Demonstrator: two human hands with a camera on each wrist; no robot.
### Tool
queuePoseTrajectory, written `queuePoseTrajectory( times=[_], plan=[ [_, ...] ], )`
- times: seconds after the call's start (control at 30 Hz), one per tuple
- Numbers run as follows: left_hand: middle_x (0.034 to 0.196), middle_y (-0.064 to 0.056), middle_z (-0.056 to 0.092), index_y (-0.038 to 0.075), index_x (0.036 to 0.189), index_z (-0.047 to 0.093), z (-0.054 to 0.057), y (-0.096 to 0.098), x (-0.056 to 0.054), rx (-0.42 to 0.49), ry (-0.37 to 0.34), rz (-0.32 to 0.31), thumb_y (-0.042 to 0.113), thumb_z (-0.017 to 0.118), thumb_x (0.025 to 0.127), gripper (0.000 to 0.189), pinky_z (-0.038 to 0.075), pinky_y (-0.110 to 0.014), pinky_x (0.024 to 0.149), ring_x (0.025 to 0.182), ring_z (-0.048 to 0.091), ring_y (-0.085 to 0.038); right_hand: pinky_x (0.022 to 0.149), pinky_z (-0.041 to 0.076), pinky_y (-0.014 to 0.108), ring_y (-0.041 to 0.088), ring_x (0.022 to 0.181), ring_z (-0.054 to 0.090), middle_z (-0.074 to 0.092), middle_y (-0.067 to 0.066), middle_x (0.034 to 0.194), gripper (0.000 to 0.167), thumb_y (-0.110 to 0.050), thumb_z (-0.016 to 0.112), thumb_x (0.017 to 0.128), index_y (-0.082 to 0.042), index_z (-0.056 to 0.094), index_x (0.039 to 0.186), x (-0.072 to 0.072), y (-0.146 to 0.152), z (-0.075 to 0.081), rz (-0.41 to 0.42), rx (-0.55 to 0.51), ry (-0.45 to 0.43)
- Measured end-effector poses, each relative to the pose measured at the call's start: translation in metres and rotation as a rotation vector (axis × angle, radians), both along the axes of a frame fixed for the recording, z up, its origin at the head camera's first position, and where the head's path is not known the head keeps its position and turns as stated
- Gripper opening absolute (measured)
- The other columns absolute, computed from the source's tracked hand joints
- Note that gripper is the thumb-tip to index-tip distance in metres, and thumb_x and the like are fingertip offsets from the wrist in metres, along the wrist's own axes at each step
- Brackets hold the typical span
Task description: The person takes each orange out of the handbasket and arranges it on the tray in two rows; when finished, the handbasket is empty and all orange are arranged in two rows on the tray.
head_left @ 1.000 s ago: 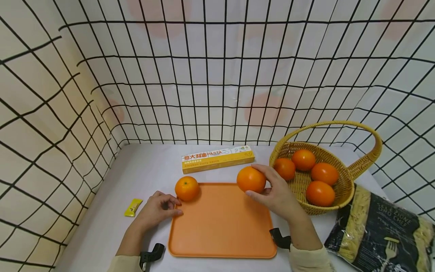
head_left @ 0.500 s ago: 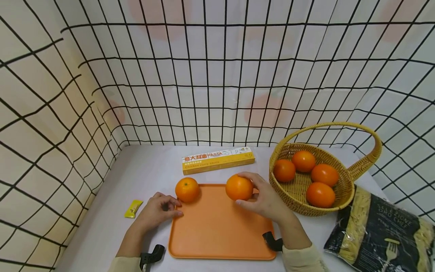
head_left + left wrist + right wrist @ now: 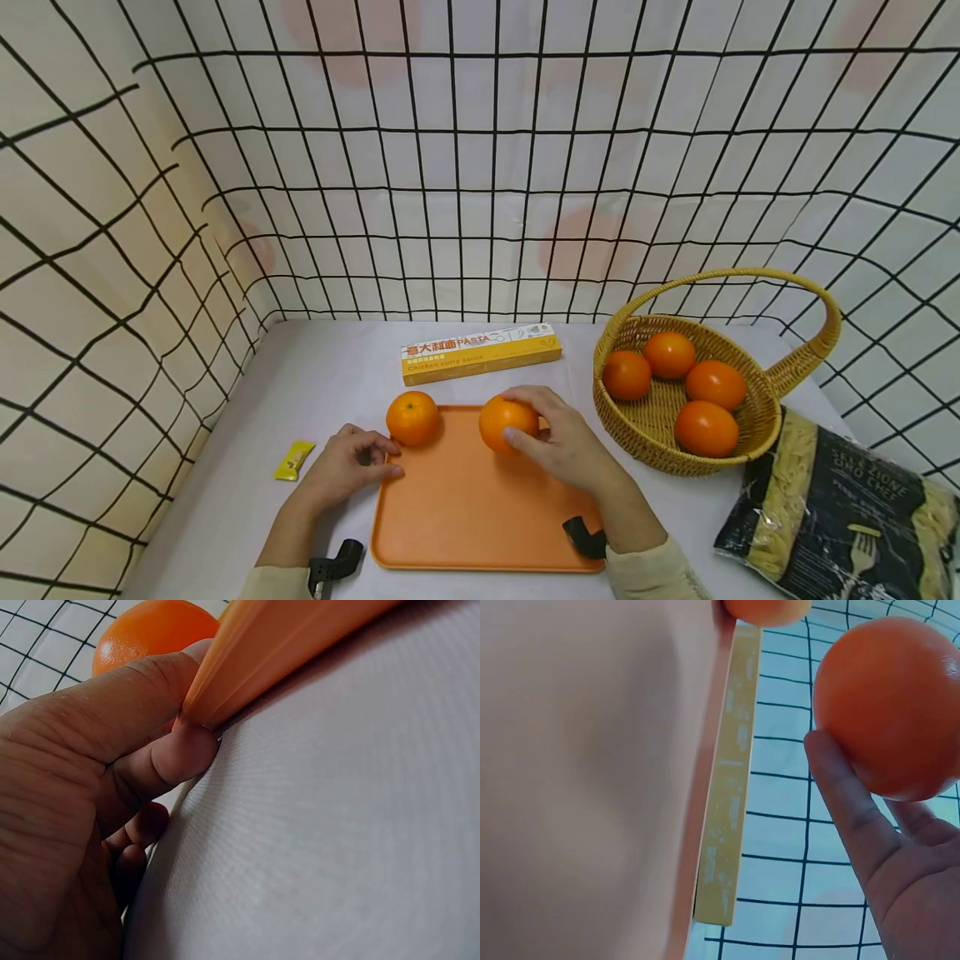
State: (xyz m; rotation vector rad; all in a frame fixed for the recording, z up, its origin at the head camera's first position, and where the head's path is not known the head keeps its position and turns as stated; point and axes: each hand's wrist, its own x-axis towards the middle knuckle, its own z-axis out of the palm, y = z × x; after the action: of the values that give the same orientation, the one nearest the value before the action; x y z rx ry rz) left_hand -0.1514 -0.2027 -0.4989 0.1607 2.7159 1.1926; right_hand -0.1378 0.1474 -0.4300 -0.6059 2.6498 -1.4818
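Observation:
My right hand [image 3: 566, 442] grips an orange [image 3: 497, 421] between thumb and fingers, over the far part of an orange tray [image 3: 472, 521]. In the right wrist view this orange [image 3: 892, 705] hangs apart from the tray surface. Another orange [image 3: 412, 418] sits at the tray's far left corner, just beyond the fingers of my left hand [image 3: 347, 468]. That hand pinches the tray's left rim; the left wrist view has the thumb on one side of the rim [image 3: 247, 664] and a finger on the other.
A wicker basket [image 3: 765, 425] with several oranges stands at the right, its handle arching up. The bag of pasta [image 3: 840, 508] lies in front of it. A yellow pasta box [image 3: 480, 354] lies behind the tray, and a small yellow packet [image 3: 294, 460] at left. Black wire mesh surrounds the table.
My right hand has carried the orange leftward and slightly nearer, from beside the basket to over the middle of the tray's far part. The left hand and the other orange stay put.

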Motion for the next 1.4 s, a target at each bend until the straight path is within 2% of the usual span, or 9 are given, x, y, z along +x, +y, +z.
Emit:
queuePoseTrajectory(
  times=[0.13,0.3,0.43,0.57,0.8,1.0,1.17,1.4],
  plan=[
    [0.083,0.005,0.058,0.033,0.089,0.075,0.0,0.0,0.001,0.001,-0.001,-0.004,0.039,0.091,0.074,0.023,0.035,-0.032,0.081,0.095,0.046,-0.016,0.087,0.056,0.027,0.018,0.112,0.063,0.054,-0.004,0.144,0.058,-0.035,0.078,0.091,-0.032,0.052,0.143,0.0,-0.006,0.002,-0.044,0.057,-0.021],
    [0.084,0.005,0.057,0.031,0.09,0.075,0.001,0.0,0.001,-0.007,0.001,-0.01,0.04,0.091,0.074,0.024,0.034,-0.034,0.081,0.096,0.046,-0.016,0.09,0.056,0.037,0.02,0.11,0.062,0.052,0.0,0.145,0.068,-0.033,0.081,0.087,-0.027,0.049,0.147,-0.003,-0.012,0.003,-0.081,0.112,-0.022],
    [0.085,0.005,0.058,0.031,0.09,0.076,0.002,0.0,0.001,-0.016,0.008,-0.011,0.041,0.091,0.074,0.024,0.034,-0.033,0.082,0.096,0.046,-0.016,0.095,0.054,0.044,0.022,0.113,0.06,0.05,0.003,0.145,0.067,-0.032,0.08,0.087,-0.024,0.05,0.146,-0.007,-0.016,0.003,-0.086,0.138,-0.005],
    [0.085,0.004,0.057,0.031,0.09,0.075,0.003,0.0,-0.001,-0.009,0.011,-0.023,0.041,0.091,0.075,0.024,0.034,-0.033,0.081,0.096,0.045,-0.017,0.095,0.053,0.045,0.022,0.112,0.06,0.05,0.004,0.145,0.066,-0.031,0.08,0.087,-0.023,0.051,0.145,-0.012,-0.019,0.002,-0.087,0.15,-0.015],
    [0.085,0.005,0.057,0.031,0.09,0.075,0.001,-0.001,-0.001,-0.005,0.012,-0.026,0.041,0.091,0.075,0.024,0.034,-0.033,0.081,0.095,0.045,-0.016,0.096,0.052,0.046,0.023,0.11,0.059,0.047,0.006,0.141,0.073,-0.029,0.082,0.084,-0.018,0.05,0.149,-0.022,-0.03,-0.004,-0.088,0.18,-0.099],
    [0.084,0.004,0.057,0.03,0.09,0.075,0.001,0.0,0.001,0.01,0.009,-0.023,0.039,0.091,0.075,0.023,0.034,-0.034,0.082,0.096,0.045,-0.017,0.097,0.051,0.047,0.024,0.108,0.059,0.047,0.009,0.138,0.072,-0.029,0.084,0.084,-0.016,0.051,0.146,-0.027,-0.036,-0.012,-0.081,0.224,-0.152],
    [0.083,0.004,0.057,0.03,0.089,0.075,0.002,0.0,0.0,0.002,0.014,-0.02,0.039,0.091,0.075,0.023,0.033,-0.035,0.082,0.095,0.045,-0.017,0.096,0.051,0.048,0.025,0.108,0.06,0.049,0.011,0.137,0.07,-0.029,0.085,0.083,-0.02,0.053,0.144,-0.029,-0.038,-0.017,-0.089,0.24,-0.147],
    [0.083,0.005,0.058,0.03,0.089,0.075,0.002,0.0,0.0,-0.003,0.022,-0.027,0.039,0.091,0.075,0.023,0.032,-0.035,0.082,0.095,0.045,-0.017,0.096,0.051,0.048,0.024,0.106,0.059,0.048,0.011,0.137,0.07,-0.029,0.084,0.083,-0.019,0.052,0.145,-0.033,-0.039,-0.025,-0.074,0.229,-0.136]
  ],
)
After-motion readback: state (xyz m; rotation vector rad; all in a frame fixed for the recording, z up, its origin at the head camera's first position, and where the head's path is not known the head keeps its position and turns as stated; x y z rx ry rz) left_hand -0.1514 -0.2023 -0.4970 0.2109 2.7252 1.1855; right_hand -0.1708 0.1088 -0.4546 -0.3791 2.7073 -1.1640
